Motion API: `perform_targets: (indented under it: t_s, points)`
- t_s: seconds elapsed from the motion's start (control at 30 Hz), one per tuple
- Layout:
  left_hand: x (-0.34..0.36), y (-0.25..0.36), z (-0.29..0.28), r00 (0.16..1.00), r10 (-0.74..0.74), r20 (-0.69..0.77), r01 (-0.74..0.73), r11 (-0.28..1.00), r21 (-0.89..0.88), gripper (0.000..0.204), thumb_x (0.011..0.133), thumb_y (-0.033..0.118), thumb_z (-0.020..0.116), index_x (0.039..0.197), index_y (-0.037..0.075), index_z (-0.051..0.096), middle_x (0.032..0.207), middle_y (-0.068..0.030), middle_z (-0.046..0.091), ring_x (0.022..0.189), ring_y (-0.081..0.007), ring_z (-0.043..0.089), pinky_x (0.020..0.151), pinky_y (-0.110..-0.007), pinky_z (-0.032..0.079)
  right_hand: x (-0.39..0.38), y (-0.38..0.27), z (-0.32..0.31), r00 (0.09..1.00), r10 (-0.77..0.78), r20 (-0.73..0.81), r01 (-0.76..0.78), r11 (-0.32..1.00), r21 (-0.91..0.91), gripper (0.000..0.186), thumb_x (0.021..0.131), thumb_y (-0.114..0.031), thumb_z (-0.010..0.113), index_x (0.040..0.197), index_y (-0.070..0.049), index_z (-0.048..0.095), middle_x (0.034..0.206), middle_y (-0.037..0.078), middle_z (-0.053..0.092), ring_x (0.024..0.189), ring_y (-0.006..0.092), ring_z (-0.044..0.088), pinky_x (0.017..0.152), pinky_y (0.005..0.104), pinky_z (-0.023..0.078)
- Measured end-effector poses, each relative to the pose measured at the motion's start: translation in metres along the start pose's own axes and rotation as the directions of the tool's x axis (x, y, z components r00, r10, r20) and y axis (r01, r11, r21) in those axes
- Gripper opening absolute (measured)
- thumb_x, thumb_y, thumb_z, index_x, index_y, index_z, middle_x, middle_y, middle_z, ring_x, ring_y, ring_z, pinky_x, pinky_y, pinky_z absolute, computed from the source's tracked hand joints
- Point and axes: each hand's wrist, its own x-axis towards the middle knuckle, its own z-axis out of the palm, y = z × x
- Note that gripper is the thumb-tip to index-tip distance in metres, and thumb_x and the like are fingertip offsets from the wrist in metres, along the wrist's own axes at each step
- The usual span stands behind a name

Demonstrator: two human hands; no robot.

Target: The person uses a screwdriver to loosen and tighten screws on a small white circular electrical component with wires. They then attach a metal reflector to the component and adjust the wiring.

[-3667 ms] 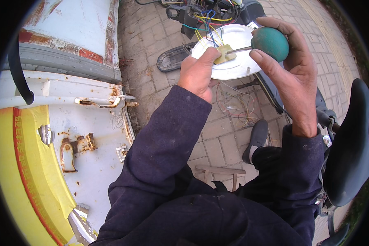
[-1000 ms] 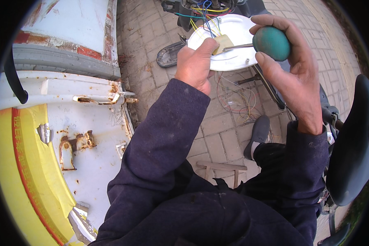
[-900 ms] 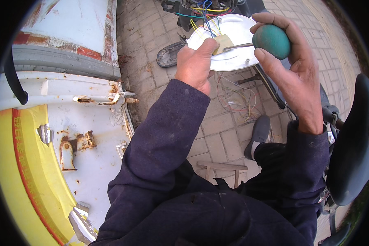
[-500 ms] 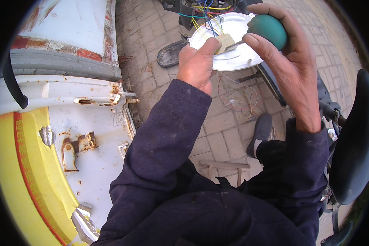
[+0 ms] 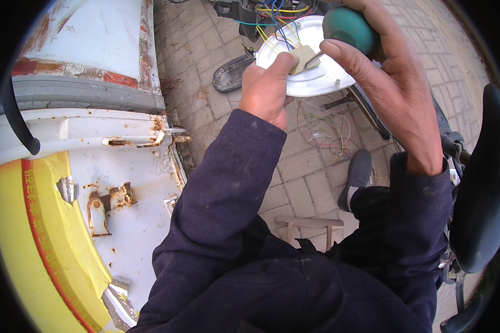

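Note:
My left hand is closed on the near-left edge of a white round plastic cover. Its thumb presses a beige connector block against the cover's face; the other fingers are mostly hidden beneath. Yellow and blue wires run from the block up to a dark housing. My right hand grips a screwdriver with a bulbous green handle, thumb by the shaft and fingers around the handle. The screwdriver's thin metal shaft slants down to the block, its tip at or just over the block's face.
A dark vehicle part with coloured wires is beyond the cover. Loose thin wires trail over the brick paving below. A small wooden stool stands between my legs. To the right is a black saddle; to the left, a rusty white metal panel.
My right hand has shifted left and slightly up with the screwdriver, whose shaft now stands steeper against the block. My left hand keeps its hold on the cover and block.

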Motion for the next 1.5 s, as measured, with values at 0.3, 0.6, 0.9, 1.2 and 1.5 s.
perform_targets:
  t_s: [0.3,0.6,0.9,1.2,1.5]
  points:
    - [0.000,-0.003,-0.001,0.998,0.011,0.060,-0.011,1.000,0.012,0.045,0.094,0.011,0.064,0.133,-0.003,0.047,0.123,-0.0136,0.062,0.109,-0.0264,0.066,0.095,-0.040,0.057,0.006,0.004,-0.024,0.984,-0.014,0.177,0.066,0.954,-0.292,0.044,0.090,-0.028,0.074,0.120,-0.001,0.054,0.106,0.017,0.057,0.095,0.0289,0.063,0.079,0.0409,0.051]
    - [0.001,-0.007,0.000,0.997,0.023,0.075,-0.022,1.000,-0.012,0.043,0.094,0.011,0.062,0.131,-0.005,0.047,0.122,-0.0135,0.062,0.109,-0.0268,0.066,0.098,-0.041,0.056,0.012,-0.021,-0.003,0.995,-0.097,-0.005,0.091,0.949,-0.303,0.041,0.095,-0.034,0.067,0.116,-0.001,0.055,0.098,0.016,0.056,0.084,0.0302,0.062,0.071,0.0406,0.050]
    - [-0.001,-0.007,0.001,0.998,0.057,0.041,-0.057,0.998,-0.007,0.042,0.093,0.009,0.060,0.131,-0.005,0.048,0.122,-0.0146,0.062,0.110,-0.0273,0.066,0.095,-0.041,0.058,0.015,-0.011,-0.006,0.995,-0.085,0.061,0.102,0.924,-0.369,0.037,0.094,-0.026,0.069,0.117,-0.001,0.055,0.096,0.016,0.056,0.079,0.0288,0.060,0.070,0.0403,0.049]
    - [-0.001,-0.009,0.003,0.996,0.059,0.061,-0.058,0.998,-0.015,0.041,0.093,0.009,0.060,0.130,-0.003,0.049,0.121,-0.0137,0.063,0.107,-0.0270,0.067,0.095,-0.040,0.058,0.011,0.000,-0.021,0.968,-0.035,0.247,0.156,0.859,-0.488,0.039,0.092,-0.021,0.070,0.123,-0.002,0.055,0.097,0.015,0.054,0.083,0.0293,0.058,0.073,0.0401,0.047]
    - [-0.002,-0.009,0.004,0.996,0.081,0.042,-0.080,0.996,-0.033,0.041,0.092,0.002,0.052,0.131,-0.010,0.050,0.119,-0.0205,0.064,0.103,-0.0290,0.070,0.090,-0.042,0.060,0.012,-0.016,-0.012,0.967,-0.180,0.180,0.243,0.862,-0.444,0.043,0.088,-0.019,0.072,0.124,-0.005,0.052,0.098,0.016,0.054,0.089,0.0319,0.059,0.075,0.0417,0.048]
